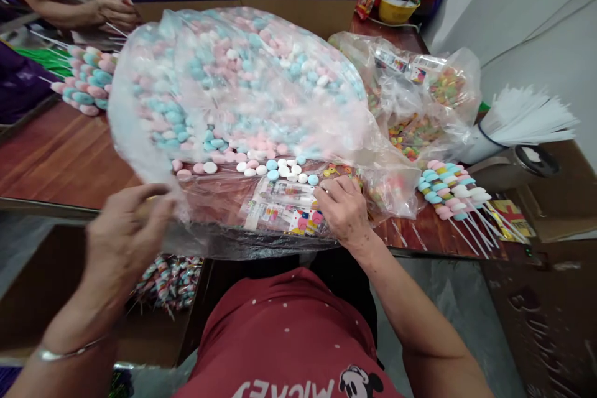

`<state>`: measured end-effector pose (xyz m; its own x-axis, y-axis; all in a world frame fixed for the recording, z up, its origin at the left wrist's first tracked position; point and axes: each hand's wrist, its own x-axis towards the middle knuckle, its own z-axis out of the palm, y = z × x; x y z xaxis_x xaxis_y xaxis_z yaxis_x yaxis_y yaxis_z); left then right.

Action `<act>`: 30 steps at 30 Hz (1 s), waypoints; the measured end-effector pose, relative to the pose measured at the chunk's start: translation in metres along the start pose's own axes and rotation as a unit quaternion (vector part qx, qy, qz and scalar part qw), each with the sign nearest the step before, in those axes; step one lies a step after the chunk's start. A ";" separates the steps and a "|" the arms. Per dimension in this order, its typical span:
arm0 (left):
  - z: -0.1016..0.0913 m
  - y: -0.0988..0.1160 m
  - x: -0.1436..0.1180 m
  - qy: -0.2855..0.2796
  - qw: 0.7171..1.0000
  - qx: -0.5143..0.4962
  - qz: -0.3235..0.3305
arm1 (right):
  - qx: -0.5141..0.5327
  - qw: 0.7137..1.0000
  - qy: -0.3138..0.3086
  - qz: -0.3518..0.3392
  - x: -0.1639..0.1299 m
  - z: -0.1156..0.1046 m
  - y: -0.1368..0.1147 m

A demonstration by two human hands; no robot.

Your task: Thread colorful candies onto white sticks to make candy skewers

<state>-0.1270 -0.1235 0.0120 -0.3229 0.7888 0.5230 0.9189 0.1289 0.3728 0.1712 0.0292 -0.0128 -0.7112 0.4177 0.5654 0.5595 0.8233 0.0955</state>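
A large clear plastic bag (233, 99) full of pink, blue and white candies lies across the table, its mouth facing me. My left hand (125, 236) is closed on the left edge of that bag's mouth. Several loose candies (280, 168) have spilled out at the opening. My right hand (342, 208) has its fingers curled down beside them, next to some gummy rings (340, 170); what it grips, if anything, is hidden. Printed clear packets (284, 205) lie on the table between my hands, partly under plastic film.
Right: candy skewers (452, 189), a bag of gummies (410, 99), white sticks (527, 115) and a metal mug (517, 165). Left: more skewers (88, 81) by another person's hand (114, 12). Cardboard boxes (280, 9) stand behind; an open box (153, 342) holds wrapped skewers below.
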 end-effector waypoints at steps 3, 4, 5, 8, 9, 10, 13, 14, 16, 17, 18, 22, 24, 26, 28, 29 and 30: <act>0.028 0.058 0.013 0.000 0.987 -0.009 0.161 | 0.025 0.999 0.028 -0.034 -0.002 -0.015 -0.007; 0.035 0.077 0.016 -0.010 0.983 -0.010 0.183 | 0.031 0.998 0.034 -0.040 -0.003 -0.019 -0.008; 0.042 0.094 0.018 -0.023 0.977 -0.025 0.209 | 0.037 0.998 0.042 -0.043 -0.004 -0.023 -0.010; 0.058 0.126 0.019 -0.126 0.955 -0.116 0.243 | 0.067 0.994 0.070 -0.043 -0.010 -0.029 -0.011; 0.063 0.130 0.020 -0.164 0.948 -0.149 0.229 | 0.086 0.993 0.074 -0.037 -0.012 -0.030 -0.011; 0.066 0.131 0.021 -0.205 0.940 -0.183 0.201 | 0.111 0.991 0.077 -0.018 -0.015 -0.030 -0.010; 0.073 0.130 0.026 -0.328 0.897 -0.284 0.083 | 0.231 0.961 0.070 0.136 -0.022 -0.027 -0.010; 0.074 0.130 0.027 -0.360 0.877 -0.313 0.053 | 0.279 0.938 0.057 0.198 -0.023 -0.026 -0.009; 0.075 0.130 0.029 -0.398 0.845 -0.355 0.028 | 0.363 0.890 0.010 0.277 -0.026 -0.025 -0.008; 0.075 0.131 0.030 -0.404 0.838 -0.366 0.026 | 0.392 0.874 -0.015 0.286 -0.026 -0.025 -0.008; 0.076 0.131 0.029 -0.406 0.834 -0.373 0.028 | 0.411 0.866 -0.035 0.284 -0.027 -0.025 -0.007; 0.081 0.129 0.024 -0.369 0.857 -0.355 0.063 | 0.436 0.861 -0.041 0.257 -0.027 -0.027 -0.006; 0.084 0.126 0.022 -0.346 0.872 -0.329 0.109 | 0.438 0.867 -0.031 0.238 -0.027 -0.027 -0.006; 0.087 0.123 0.020 -0.330 0.879 -0.310 0.149 | 0.419 0.883 -0.014 0.209 -0.027 -0.028 -0.007; 0.089 0.122 0.019 -0.320 0.879 -0.315 0.163 | 0.385 0.905 0.006 0.182 -0.026 -0.028 -0.008; 0.089 0.121 0.019 -0.321 0.877 -0.323 0.156 | 0.366 0.914 0.014 0.173 -0.026 -0.029 -0.009; 0.089 0.121 0.018 -0.330 0.872 -0.334 0.138 | 0.348 0.922 0.021 0.169 -0.026 -0.030 -0.009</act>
<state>-0.0015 -0.0398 -0.0018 0.2925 0.9371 0.1903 0.5328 -0.3250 0.7814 0.1973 -0.0008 -0.0042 -0.5221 0.6918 0.4989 0.3274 0.7027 -0.6317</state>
